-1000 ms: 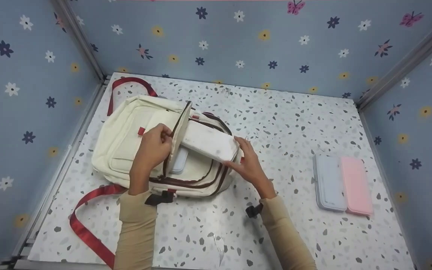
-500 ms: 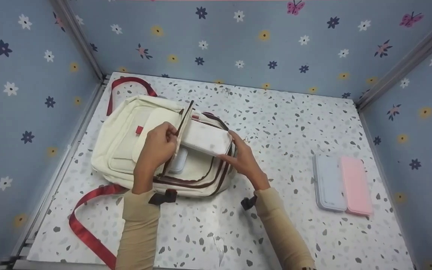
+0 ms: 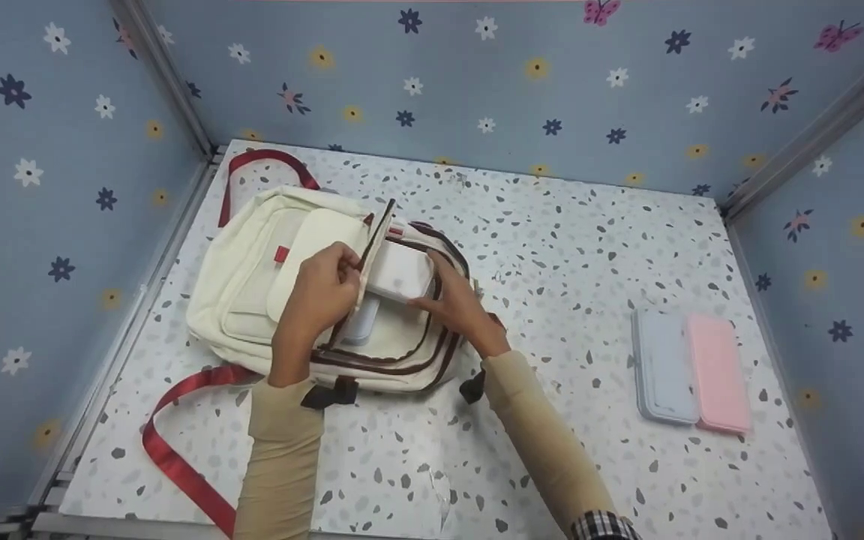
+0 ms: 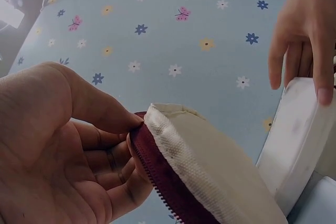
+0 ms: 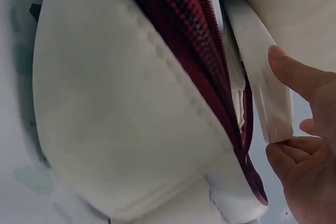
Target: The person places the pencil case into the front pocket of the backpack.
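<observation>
A cream backpack with dark red zips lies on the speckled table, its front pocket unzipped. My left hand pinches the zipped edge of the pocket flap between thumb and fingers and holds it up. My right hand grips the outer end of a white rectangular case, thumb on one side and fingers on the other. The case's far end is hidden inside the pocket behind the flap. Below it in the pocket, part of a light blue case shows.
To the right, a pale blue case and a pink case lie side by side on the table. Red straps spread out from the backpack. Flowered panels enclose the back and sides.
My right hand has pushed the white case leftward, deeper into the pocket, so less of it shows. My left hand still holds the flap and has shifted slightly right.
</observation>
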### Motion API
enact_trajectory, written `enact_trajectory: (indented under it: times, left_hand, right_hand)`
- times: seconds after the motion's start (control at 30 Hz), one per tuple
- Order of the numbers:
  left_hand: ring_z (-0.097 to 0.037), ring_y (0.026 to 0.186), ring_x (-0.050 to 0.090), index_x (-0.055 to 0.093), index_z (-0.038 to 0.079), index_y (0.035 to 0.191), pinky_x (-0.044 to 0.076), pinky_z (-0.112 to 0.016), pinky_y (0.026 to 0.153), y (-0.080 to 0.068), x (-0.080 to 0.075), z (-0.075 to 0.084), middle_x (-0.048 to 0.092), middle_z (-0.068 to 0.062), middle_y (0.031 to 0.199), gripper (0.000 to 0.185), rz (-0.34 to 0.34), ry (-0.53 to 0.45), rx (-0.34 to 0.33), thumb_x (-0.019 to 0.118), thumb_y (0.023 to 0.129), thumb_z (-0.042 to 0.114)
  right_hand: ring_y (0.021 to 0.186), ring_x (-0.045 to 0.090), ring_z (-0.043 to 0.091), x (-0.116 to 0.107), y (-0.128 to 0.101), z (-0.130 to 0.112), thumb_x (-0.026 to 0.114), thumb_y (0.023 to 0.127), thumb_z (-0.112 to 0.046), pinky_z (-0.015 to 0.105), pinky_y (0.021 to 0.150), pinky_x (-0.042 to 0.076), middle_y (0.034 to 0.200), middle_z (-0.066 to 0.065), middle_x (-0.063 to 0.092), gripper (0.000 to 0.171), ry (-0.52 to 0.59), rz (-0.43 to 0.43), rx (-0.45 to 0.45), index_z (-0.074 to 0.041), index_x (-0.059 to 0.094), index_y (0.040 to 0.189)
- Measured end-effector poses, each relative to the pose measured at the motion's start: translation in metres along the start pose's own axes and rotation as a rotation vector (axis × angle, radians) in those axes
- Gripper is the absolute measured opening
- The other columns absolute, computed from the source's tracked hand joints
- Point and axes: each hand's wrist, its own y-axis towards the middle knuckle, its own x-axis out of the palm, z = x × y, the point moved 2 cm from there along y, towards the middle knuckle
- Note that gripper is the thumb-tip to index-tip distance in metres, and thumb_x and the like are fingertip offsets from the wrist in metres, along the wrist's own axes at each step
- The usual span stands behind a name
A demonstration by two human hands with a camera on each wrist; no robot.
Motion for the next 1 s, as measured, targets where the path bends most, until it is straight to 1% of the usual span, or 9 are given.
enact_trajectory:
  times: [0.07,0.23,0.4,0.53,0.63,0.73,1.0]
  left_hand:
    - [-0.025,0.077,0.055,0.061,-0.003,0.097,0.043,-0.035,0.072,0.000,0.000,0.000,0.060,-0.013,0.084,0.016,0.001,-0.001,-0.002,0.048,0.087,0.003]
    - [-0.025,0.078,0.055,0.060,-0.003,0.096,0.043,-0.035,0.073,0.000,0.000,0.000,0.060,-0.013,0.084,0.016,-0.004,0.002,-0.005,0.048,0.087,0.003]
    - [-0.026,0.077,0.055,0.060,-0.003,0.095,0.043,-0.035,0.072,0.000,0.001,0.000,0.060,-0.014,0.083,0.015,0.000,0.002,-0.003,0.049,0.086,0.002]
    - [-0.026,0.077,0.056,0.060,-0.003,0.095,0.044,-0.036,0.073,0.000,0.002,0.000,0.061,-0.014,0.083,0.015,0.007,-0.003,0.003,0.050,0.085,0.001]
    - [-0.027,0.078,0.056,0.060,-0.003,0.095,0.044,-0.037,0.073,-0.001,0.001,0.000,0.061,-0.015,0.084,0.015,0.008,-0.009,0.002,0.049,0.085,0.001]
    - [-0.026,0.079,0.056,0.060,-0.003,0.095,0.044,-0.037,0.073,-0.001,0.001,-0.002,0.061,-0.015,0.085,0.016,0.006,-0.010,0.002,0.049,0.085,0.001]
    - [-0.025,0.077,0.054,0.061,-0.002,0.098,0.042,-0.034,0.072,-0.002,-0.001,-0.003,0.059,-0.013,0.084,0.017,-0.011,-0.006,-0.023,0.048,0.088,0.003]
  right_hand:
    - [0.139,0.036,0.025,0.003,0.005,-0.001,0.079,0.076,-0.032,0.035,0.114,0.028,0.151,0.012,0.036,0.093,0.013,0.001,-0.009,-0.003,0.029,0.148]
    - [0.135,0.040,0.026,0.011,0.014,-0.003,0.080,0.076,-0.029,0.035,0.111,0.033,0.149,0.013,0.039,0.091,0.058,0.013,-0.008,-0.002,0.031,0.147]
    - [0.134,0.042,0.027,0.020,0.022,-0.007,0.080,0.076,-0.027,0.035,0.108,0.036,0.148,0.015,0.040,0.090,0.060,0.017,-0.033,0.001,0.031,0.146]
    - [0.134,0.042,0.028,0.026,0.028,-0.011,0.079,0.077,-0.026,0.034,0.109,0.036,0.147,0.016,0.041,0.088,0.057,0.023,-0.044,0.002,0.031,0.146]
    - [0.135,0.041,0.028,0.030,0.029,-0.012,0.079,0.078,-0.028,0.033,0.111,0.032,0.147,0.017,0.041,0.089,0.051,0.022,-0.048,0.003,0.030,0.146]
    - [0.135,0.041,0.028,0.033,0.030,-0.012,0.078,0.078,-0.028,0.033,0.112,0.032,0.147,0.017,0.041,0.091,0.049,0.024,-0.042,0.003,0.028,0.147]
    - [0.133,0.043,0.029,0.035,0.029,-0.010,0.076,0.081,-0.029,0.035,0.108,0.037,0.149,0.018,0.038,0.089,0.044,0.036,-0.018,0.004,0.026,0.147]
